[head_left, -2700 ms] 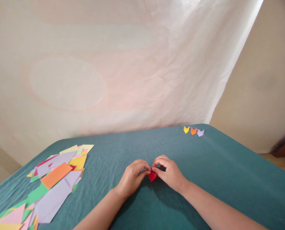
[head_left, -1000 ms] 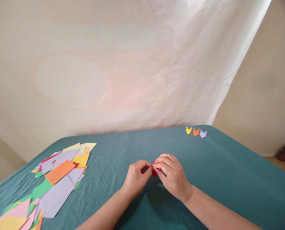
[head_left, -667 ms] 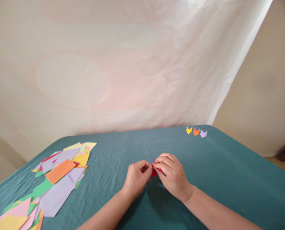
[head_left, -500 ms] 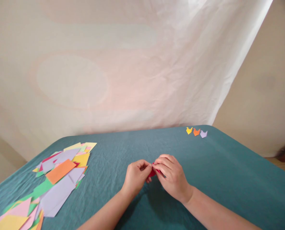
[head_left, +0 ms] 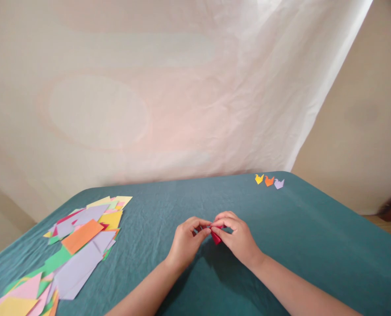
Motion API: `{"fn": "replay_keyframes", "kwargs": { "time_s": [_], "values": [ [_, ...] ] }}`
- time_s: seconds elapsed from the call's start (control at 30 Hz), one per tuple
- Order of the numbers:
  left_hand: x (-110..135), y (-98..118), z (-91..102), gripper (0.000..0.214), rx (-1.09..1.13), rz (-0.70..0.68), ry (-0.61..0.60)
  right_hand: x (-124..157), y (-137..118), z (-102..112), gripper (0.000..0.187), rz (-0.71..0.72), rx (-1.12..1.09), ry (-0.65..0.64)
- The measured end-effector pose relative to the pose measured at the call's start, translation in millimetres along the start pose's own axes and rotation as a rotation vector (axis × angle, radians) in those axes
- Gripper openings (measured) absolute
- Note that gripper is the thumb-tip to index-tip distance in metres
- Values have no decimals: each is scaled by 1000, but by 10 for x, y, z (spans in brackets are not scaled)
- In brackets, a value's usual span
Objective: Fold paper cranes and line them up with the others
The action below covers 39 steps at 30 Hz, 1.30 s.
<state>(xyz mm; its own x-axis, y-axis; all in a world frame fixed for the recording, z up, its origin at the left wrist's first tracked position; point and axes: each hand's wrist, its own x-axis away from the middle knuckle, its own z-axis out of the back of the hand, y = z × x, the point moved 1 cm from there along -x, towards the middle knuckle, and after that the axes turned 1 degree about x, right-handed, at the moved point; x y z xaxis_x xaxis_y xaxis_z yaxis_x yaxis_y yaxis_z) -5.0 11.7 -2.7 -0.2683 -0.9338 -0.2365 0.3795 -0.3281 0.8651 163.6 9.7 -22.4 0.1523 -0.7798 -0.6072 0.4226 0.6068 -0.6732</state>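
A small folded red paper piece [head_left: 216,237] is pinched between both my hands at the middle of the teal tablecloth [head_left: 281,245]. My left hand [head_left: 187,243] curls its fingertips onto the piece's left side. My right hand [head_left: 236,237] grips the right side with thumb and fingers closed over it. Most of the red paper is hidden by my fingers.
A loose heap of coloured paper sheets [head_left: 77,243] lies at the left of the table. Three small folded paper figures, yellow [head_left: 259,179], orange [head_left: 268,181] and lilac [head_left: 278,183], stand in a row at the far right corner. A cream cloth backdrop [head_left: 169,96] hangs behind.
Both hands kept working the red paper in the same spot; the fingers shifted their pinch and the piece now shows lower, under my right fingertips. The camera turned slightly.
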Motion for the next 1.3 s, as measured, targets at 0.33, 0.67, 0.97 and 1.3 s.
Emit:
{"fn": "replay_keyframes", "kwargs": {
  "time_s": [0.33,0.67,0.97,1.3],
  "values": [
    [-9,-45,15,17,-97,-15,-43,-13,16,-16,7,-208,-199,-102],
    [-14,-16,51,22,-120,-36,38,-11,90,25,35,-413,-419,-83],
    [6,-10,41,23,-192,-97,66,-13,78,45,17,-288,-240,-125],
    [9,6,43,19,-280,-148,7,-20,44,34,13,-231,-137,-103]
  ]
}}
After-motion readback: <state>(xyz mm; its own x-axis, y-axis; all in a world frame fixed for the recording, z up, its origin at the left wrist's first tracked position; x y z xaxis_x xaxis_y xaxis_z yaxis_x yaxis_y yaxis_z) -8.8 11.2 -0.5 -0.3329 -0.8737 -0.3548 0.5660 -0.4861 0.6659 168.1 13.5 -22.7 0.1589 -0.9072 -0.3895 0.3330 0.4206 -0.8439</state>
